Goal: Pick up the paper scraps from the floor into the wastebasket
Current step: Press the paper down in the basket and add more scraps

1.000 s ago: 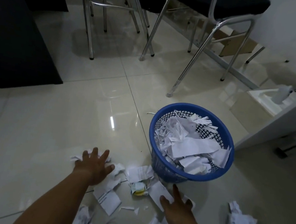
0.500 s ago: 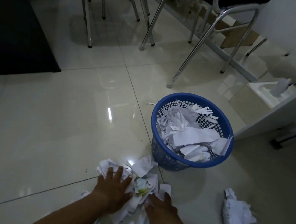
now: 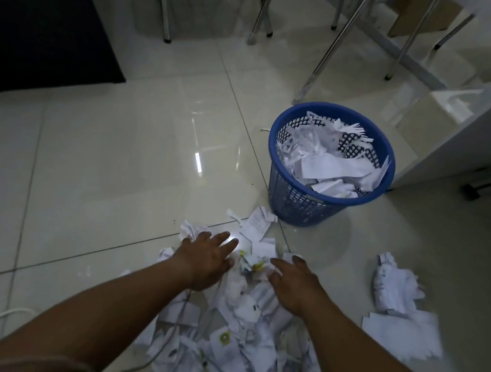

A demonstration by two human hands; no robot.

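Both hands are down on the floor (image 3: 114,154), palms flat, fingers spread, gripping nothing. My left hand (image 3: 206,260) presses on the left edge of the paper scraps (image 3: 243,307) and my right hand (image 3: 294,285) on the right edge, with a yellow-marked crumple lying between the two. The heap is long. It runs from just past my fingertips straight back toward me between my forearms, so I've got it bracketed at its far end only.

The wastebasket (image 3: 299,205) stands upright ahead and off to the right, just beyond the farthest scraps, already well filled with paper. That's the line that matters: the lift goes forward and rightward. My right hand is the nearer one to the rim, and the left would have to cross over the heap to get there. I reckon the move is to draw both hands in on this far end, bunch it, and swing it up to the right.

A separate bunch of scraps (image 3: 394,289) lies well off to the right, apart from this heap. That's one for later.
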